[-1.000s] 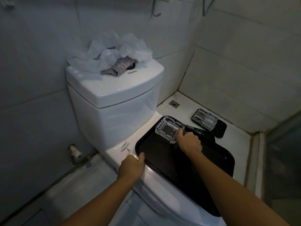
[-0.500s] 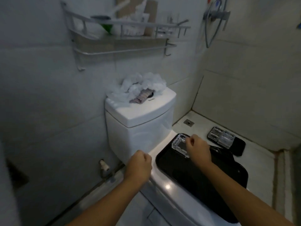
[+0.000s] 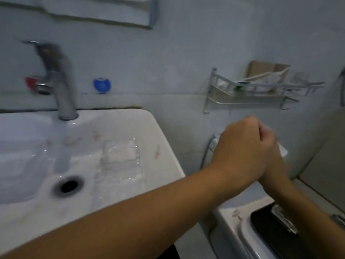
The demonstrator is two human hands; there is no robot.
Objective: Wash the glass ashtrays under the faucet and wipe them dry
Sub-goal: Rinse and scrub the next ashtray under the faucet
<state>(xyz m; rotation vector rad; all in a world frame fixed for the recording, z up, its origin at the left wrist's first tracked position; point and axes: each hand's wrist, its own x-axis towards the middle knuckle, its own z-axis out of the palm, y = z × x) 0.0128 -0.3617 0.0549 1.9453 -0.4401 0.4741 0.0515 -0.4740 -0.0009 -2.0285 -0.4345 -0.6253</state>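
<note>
- Nearest the camera, the left forearm crosses from the lower left up toward the middle right, over the front edge of the white sink (image 3: 164, 139).
- Low at the right, a black tray (image 3: 265, 227) lies on the white toilet (image 3: 229, 238); a glass ashtray (image 3: 283, 219) shows as a blurred bright shape on the tray, partly hidden by the right forearm, so its exact seat there cannot be told.
- The left hand (image 3: 240, 152) is held up right of the sink with its fingers curled into a fist, its back toward the camera; whether anything is inside the fist cannot be told.
- The right hand (image 3: 268, 144) sits just behind the left one and is mostly covered by it. Its fingers look bent, but its grip and whatever it may hold cannot be made out.
- A second clear glass ashtray (image 3: 120, 159) rests in the sink basin, right of the drain (image 3: 68, 186), well apart from both hands and touched by neither.
- The faucet (image 3: 57, 77) stands at the back of the sink, with red and blue knobs on the wall beside it.
- Farther right on the tiled wall hangs a metal rack (image 3: 248, 94) holding blurred toiletries.
</note>
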